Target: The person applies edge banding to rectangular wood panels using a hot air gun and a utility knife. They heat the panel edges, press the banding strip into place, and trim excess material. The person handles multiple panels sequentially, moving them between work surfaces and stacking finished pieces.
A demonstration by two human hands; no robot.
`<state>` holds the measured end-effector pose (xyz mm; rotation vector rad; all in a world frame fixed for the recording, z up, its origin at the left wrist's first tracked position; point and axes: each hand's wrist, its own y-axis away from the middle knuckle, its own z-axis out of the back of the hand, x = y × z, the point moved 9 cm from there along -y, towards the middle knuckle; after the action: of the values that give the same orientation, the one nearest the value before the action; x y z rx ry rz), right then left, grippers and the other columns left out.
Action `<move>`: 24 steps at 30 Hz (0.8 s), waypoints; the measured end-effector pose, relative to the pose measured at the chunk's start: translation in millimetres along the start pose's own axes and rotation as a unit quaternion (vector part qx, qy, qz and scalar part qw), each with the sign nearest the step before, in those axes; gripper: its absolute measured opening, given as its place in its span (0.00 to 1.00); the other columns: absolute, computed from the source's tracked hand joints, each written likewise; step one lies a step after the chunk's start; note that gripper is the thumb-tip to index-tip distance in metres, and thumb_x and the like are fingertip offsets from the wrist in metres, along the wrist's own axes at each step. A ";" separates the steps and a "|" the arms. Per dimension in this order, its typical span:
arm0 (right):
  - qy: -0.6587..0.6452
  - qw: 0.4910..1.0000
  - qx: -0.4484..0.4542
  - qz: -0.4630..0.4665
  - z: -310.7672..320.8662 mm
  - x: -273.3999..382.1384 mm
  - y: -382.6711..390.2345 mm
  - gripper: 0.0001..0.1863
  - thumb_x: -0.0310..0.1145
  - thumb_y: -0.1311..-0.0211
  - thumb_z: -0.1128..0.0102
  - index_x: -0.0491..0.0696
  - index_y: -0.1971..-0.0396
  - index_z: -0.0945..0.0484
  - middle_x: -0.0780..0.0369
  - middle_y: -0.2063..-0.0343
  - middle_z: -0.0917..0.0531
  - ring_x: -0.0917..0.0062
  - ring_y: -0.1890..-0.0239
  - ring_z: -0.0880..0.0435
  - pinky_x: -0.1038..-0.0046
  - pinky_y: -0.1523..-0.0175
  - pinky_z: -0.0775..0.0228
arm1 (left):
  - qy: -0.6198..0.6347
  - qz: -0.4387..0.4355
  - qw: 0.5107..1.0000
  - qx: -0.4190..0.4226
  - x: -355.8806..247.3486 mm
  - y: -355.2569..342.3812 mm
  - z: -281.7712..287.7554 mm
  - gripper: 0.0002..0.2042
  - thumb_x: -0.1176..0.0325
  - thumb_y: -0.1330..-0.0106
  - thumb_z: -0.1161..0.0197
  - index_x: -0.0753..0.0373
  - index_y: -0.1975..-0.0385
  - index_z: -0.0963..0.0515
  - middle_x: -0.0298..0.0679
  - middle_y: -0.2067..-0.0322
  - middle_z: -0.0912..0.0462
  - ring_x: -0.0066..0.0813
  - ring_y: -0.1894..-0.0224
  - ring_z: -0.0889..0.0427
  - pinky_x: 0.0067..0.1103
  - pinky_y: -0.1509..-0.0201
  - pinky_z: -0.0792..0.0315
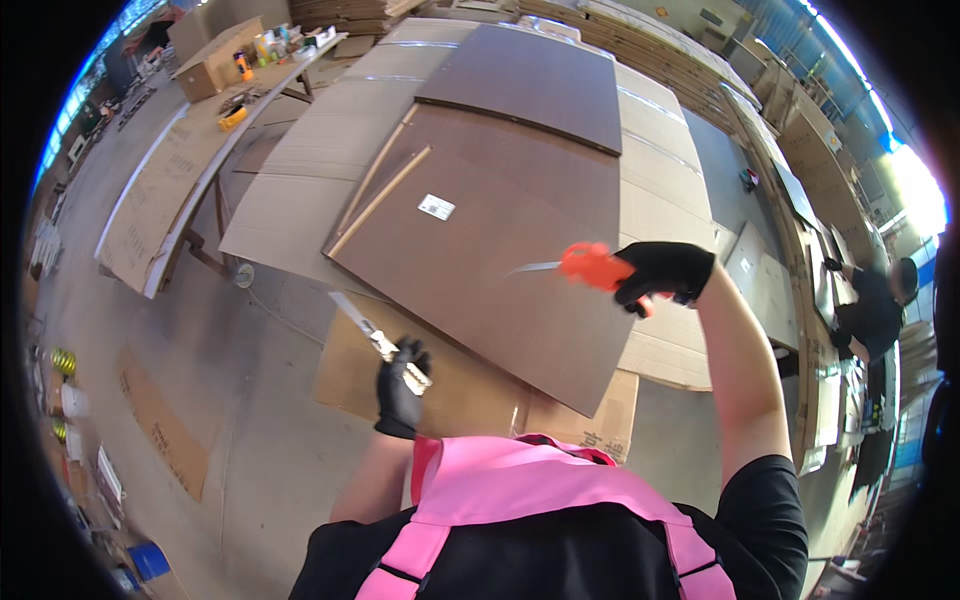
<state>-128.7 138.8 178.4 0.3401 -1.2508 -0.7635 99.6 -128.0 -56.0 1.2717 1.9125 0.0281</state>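
Your right hand (672, 270) is closed around the orange tool (594, 266) over the brown panel (500, 240); your left hand (400, 397) grips the pale strip (378, 340) near its lower end, beside the panel. Expect both light and stiff; hold the tool behind its thin tip.

Grey floor (265, 450), long table (158, 272) at left, possibly window glare (918, 185) at right

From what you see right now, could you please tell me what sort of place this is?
It looks like a workshop or a warehouse: large brown panels lie on cardboard sheets, long stacks of flat sheets lie behind them, and a side table holds bottles and a box.
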 end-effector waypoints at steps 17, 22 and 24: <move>-0.053 0.940 -0.267 -0.206 -8.6 -167.8 191.0 0.07 0.25 0.51 0.39 0.38 0.73 0.24 0.60 0.82 0.19 0.77 0.82 0.20 0.75 0.74 0.28 | -0.192 0.012 0.969 0.155 25.0 15.4 -126.9 0.16 0.61 0.28 0.49 0.59 0.45 0.30 0.33 0.66 0.23 0.17 0.69 0.25 0.17 0.67 0.29; -0.139 0.904 -0.384 -0.127 9.8 -164.1 182.6 0.08 0.25 0.50 0.40 0.37 0.70 0.25 0.61 0.83 0.21 0.77 0.83 0.20 0.76 0.75 0.28 | -0.187 0.005 0.974 0.125 18.1 14.7 -113.4 0.16 0.61 0.29 0.47 0.61 0.47 0.29 0.35 0.66 0.22 0.18 0.69 0.23 0.17 0.67 0.28; -0.075 0.909 -0.370 -0.177 12.1 -168.2 177.1 0.09 0.25 0.50 0.41 0.37 0.69 0.25 0.60 0.81 0.20 0.77 0.82 0.20 0.75 0.75 0.28 | -0.176 0.019 0.979 0.098 16.0 14.0 -94.8 0.16 0.60 0.30 0.45 0.61 0.48 0.29 0.35 0.67 0.22 0.18 0.70 0.24 0.16 0.68 0.29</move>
<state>-100.7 381.6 170.3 -0.1274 -0.9561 -1.5330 47.6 -71.1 3.1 1.3410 1.6146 -0.3506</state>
